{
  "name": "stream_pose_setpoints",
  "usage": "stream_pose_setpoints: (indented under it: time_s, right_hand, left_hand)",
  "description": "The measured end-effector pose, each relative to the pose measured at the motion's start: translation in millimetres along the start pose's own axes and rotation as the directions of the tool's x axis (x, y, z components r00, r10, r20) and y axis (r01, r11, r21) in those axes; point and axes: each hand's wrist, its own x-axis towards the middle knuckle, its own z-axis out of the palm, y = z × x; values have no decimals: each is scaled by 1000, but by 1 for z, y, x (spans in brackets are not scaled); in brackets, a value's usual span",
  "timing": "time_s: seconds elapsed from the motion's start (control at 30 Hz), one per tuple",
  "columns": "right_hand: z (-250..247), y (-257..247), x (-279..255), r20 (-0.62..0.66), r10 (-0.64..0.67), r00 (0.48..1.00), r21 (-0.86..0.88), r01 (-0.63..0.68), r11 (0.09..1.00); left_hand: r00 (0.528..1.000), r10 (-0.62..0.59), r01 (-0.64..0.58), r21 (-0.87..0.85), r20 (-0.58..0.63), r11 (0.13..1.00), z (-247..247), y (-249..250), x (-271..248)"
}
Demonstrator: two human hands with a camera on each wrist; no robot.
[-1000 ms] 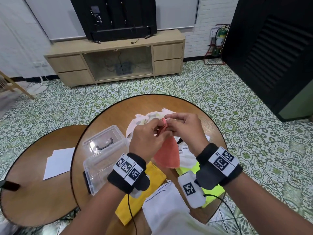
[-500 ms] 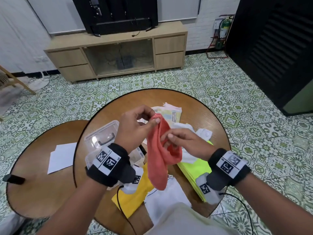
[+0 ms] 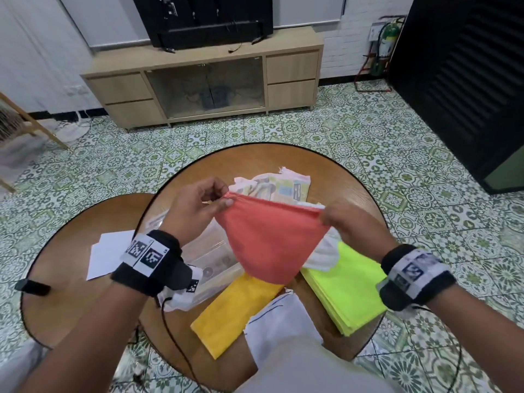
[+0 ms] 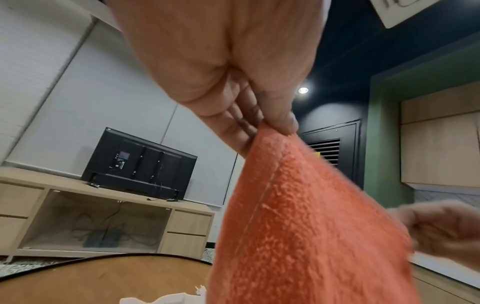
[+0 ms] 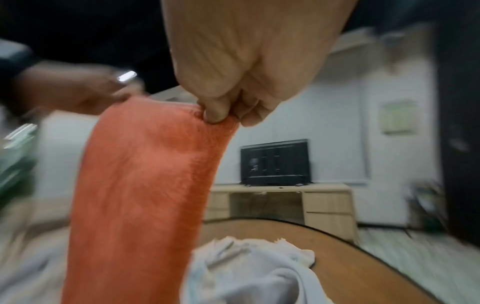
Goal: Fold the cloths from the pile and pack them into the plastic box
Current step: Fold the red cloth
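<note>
Both hands hold one coral cloth [image 3: 269,239] in the air above the middle of the round tabletop [image 3: 283,157]. The left hand [image 3: 195,205] pinches the cloth's upper left corner between thumb and fingertips; the left wrist view shows the thumb [image 4: 280,115] pressed on the hem. The right hand [image 3: 351,225] pinches the upper right corner, thumb [image 5: 213,115] against curled fingers in the right wrist view. The top edge is pulled taut between the two hands and the rest hangs down to a point.

Five more cloths lie on the tabletop. One patterned pastel cloth [image 3: 283,187] sits toward the far edge, behind the held one. One crumpled white cloth [image 3: 326,251] lies just under the right hand, its edge resting on one neon yellow-green folded cloth [image 3: 348,287] at the right edge. One folded yellow cloth [image 3: 238,310] lies near the front edge, and one white cloth [image 3: 280,321] with a dark stitched border lies beside it, touching it, at the front edge.

One clear plastic box [image 3: 209,256] stands on the left part of the tabletop, largely hidden behind the left wrist and the hanging cloth.

A second, lower round table [image 3: 71,307] to the left carries one white sheet of paper [image 3: 105,253].
</note>
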Motion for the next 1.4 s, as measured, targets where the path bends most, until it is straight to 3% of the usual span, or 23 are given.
stream_pose_setpoints:
  time_s: [0.07,0.2,0.27,0.37,0.47,0.6,0.67,0.73,0.83,1.13,1.4]
  right_hand:
    - [-18,12,-1,-138,109,984,114,-94,989]
    - [-43,11,11,-107,171,979,-204,-190,960]
    - [-51,-4,18,-137,196,971,-236,-224,946]
    - [-54,-44,29,-64,159,985,102,-152,983]
    - [-49,-77,44,42,151,988,498,-152,854]
    - [-49,-77,48,30,223,974,582,-199,789]
    - [-51,-75,46,37,252,967,566,-229,792]
    - [-56,-74,43,-16,262,965,501,-219,837]
    - [-69,-73,38,-96,280,955,409,-219,886]
    - [-112,-57,26,-167,312,935,423,-218,880]
    - [-128,-37,7,-277,313,908,354,-207,912]
  left_hand:
    - [1000,-4,4,-31,6,1000,4,-1,-1]
    - [999,47,-47,-66,7,997,28,12,2]
    - [996,94,-95,-50,-8,994,39,25,6]
    - [985,168,-168,-5,21,986,57,47,13]
    - [985,169,-164,-115,37,980,71,64,18]
    - [997,81,-79,-425,-14,902,78,66,15]
    - [999,18,1,-590,28,807,84,57,7]
    - [995,-11,71,-649,97,757,96,41,-3]
    - [991,-74,123,-581,109,805,118,15,-20]
    - [972,-187,231,-424,142,876,144,-18,-34]
    - [996,-12,14,-28,85,1000,99,-17,-23]
